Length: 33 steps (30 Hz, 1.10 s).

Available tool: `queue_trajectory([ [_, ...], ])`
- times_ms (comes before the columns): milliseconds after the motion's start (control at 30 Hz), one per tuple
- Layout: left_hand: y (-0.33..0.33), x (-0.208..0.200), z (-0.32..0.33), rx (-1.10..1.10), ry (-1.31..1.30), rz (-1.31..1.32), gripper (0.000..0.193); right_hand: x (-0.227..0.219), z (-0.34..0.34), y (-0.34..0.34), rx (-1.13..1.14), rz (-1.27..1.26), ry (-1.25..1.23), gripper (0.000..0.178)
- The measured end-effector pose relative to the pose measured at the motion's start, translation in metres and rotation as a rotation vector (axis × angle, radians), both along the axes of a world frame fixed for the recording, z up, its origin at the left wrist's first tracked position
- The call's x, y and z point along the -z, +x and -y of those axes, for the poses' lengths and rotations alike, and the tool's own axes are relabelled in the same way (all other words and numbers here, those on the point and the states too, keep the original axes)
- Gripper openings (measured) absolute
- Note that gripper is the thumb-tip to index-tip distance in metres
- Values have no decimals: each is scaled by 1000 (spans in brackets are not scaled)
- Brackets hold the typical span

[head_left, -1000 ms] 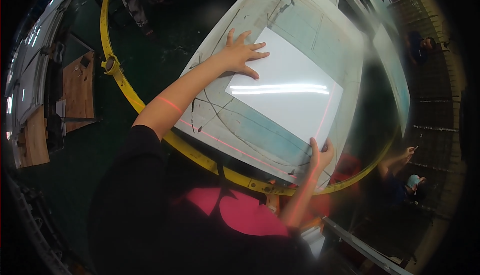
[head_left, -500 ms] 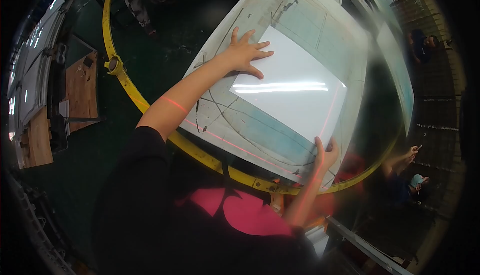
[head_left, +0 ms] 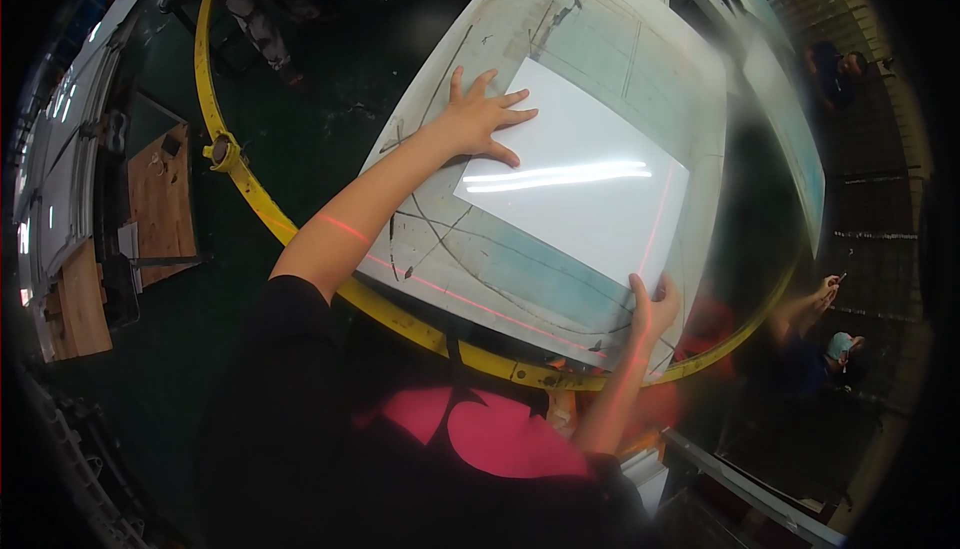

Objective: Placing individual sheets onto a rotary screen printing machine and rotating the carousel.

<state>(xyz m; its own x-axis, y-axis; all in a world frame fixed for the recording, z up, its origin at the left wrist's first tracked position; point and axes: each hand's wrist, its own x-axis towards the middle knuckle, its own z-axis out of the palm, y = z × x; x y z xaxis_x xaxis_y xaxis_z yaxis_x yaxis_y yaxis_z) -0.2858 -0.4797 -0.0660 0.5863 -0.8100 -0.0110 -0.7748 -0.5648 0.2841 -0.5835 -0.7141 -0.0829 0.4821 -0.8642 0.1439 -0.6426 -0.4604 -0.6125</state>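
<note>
A glossy white rectangular sheet (head_left: 570, 139) lies slanted on a pale, curved panel (head_left: 480, 269) marked with dark lines. My left hand (head_left: 487, 121) is open, its fingers spread flat over the sheet's upper left edge. At the sheet's lower right corner is my right hand (head_left: 653, 309), with the thumb on one side of the corner and curled fingers on the other. Those fingertips are partly hidden. Bright light streaks reflect off the sheet. A red laser line crosses its right side, and another runs along the panel's near edge.
A yellow curved metal rail (head_left: 250, 194) rings the panel. Stacked sheets (head_left: 65, 139) and a wooden board (head_left: 160, 194) stand at left. Another large pale panel (head_left: 785, 139) is at right, with a person (head_left: 835, 349) beyond it. A metal bar (head_left: 750, 489) lies at lower right.
The view has shifted slightly, so the panel and sheet appear a little further left. Both hands keep their places on the sheet.
</note>
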Motion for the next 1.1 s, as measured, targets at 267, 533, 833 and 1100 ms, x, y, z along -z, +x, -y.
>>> queue_trajectory([
  [267,-1,1,-1,-12,-7,3,79,1,1,2,-18,56,-27,61],
  [533,1,-1,0,-14,-8,-8,80,2,2,2,-3,33,-64,59],
  [833,3,6,-1,-2,-44,21,79,-3,-1,3,-12,10,-64,60],
  [1100,2,1,-1,-15,-33,3,79,0,4,1,-19,-45,-60,60],
])
